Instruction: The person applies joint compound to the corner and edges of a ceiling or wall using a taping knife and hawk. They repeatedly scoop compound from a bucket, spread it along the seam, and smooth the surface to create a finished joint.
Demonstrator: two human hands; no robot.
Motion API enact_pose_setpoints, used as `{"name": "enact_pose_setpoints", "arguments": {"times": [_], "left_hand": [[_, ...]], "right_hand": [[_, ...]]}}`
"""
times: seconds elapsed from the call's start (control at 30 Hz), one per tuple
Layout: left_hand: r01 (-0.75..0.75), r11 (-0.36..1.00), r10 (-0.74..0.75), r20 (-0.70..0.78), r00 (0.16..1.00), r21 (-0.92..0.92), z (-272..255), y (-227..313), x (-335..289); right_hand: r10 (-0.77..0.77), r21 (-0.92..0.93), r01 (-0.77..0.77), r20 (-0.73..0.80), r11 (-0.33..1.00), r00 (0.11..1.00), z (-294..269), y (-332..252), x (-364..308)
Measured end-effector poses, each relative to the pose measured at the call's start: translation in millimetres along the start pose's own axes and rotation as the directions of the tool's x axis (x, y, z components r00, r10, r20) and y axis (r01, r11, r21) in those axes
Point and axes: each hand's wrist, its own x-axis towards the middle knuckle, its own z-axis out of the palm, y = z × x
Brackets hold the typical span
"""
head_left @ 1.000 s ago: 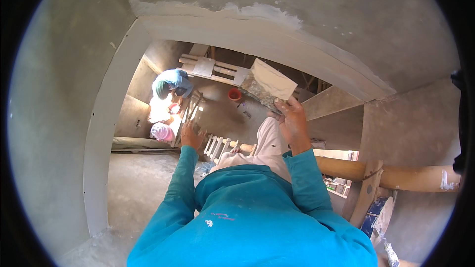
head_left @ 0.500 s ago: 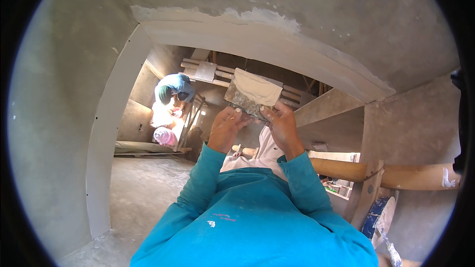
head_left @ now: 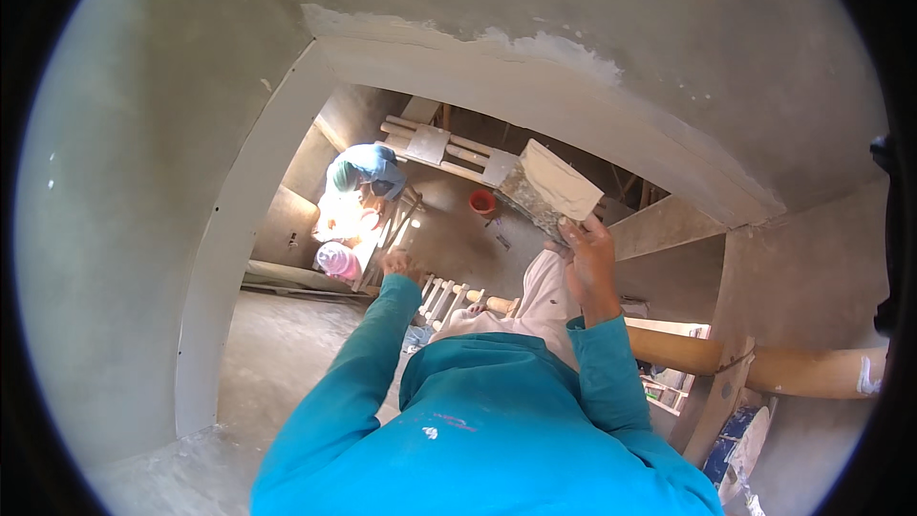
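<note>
My right hand [head_left: 590,263] grips the near corner of a flat, grey-stained putty blade [head_left: 535,203], thumb on top. A thick slab of cream putty [head_left: 564,180] covers the blade's far side. Away from it, to the left, my left hand [head_left: 401,266] is off the blade, above some wooden bars. The fingers of that hand are too small and blurred to read. Ahead of me, a strip of pale putty [head_left: 458,50] with a ragged edge runs along the grey wall above the opening.
Through the opening, a person in blue [head_left: 368,172] bends low beside a pink bundle [head_left: 336,260]. A red bucket [head_left: 482,202] stands on the floor below. Bamboo poles [head_left: 688,349] cross at right, near a blue-and-white container [head_left: 735,449]. A wooden ladder [head_left: 444,298] is below me.
My left hand has let go of the putty blade and moved down and left. My right hand has carried the blade to the right and tilted it. The view has shifted, revealing the red bucket.
</note>
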Motion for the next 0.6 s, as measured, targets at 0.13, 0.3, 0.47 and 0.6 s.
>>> {"name": "enact_pose_setpoints", "arguments": {"times": [0.13, 0.3, 0.47, 0.6], "left_hand": [[0.058, 0.990, -0.061, -0.022, 0.998, -0.131, 82, -24, -10], [-0.096, 0.950, -0.014, -0.348, 0.937, -0.298, 51, 13, -18], [0.004, 0.391, -0.205, -0.083, 0.975, -0.921, -59, 75, -48], [-0.403, -0.270, -0.068, -0.401, 0.914, -0.874, -128, 121, -68]], "right_hand": [[-0.014, 0.009, 0.014, -0.006, 1.000, 1.000, -4, -2, -1], [0.036, 0.015, -0.036, 0.023, 0.999, 0.999, 11, 5, 4], [0.065, 0.004, -0.066, 0.087, 0.998, 0.994, 32, 7, 8], [0.093, 0.021, -0.098, 0.178, 0.995, 0.980, 57, 10, 19]]}}
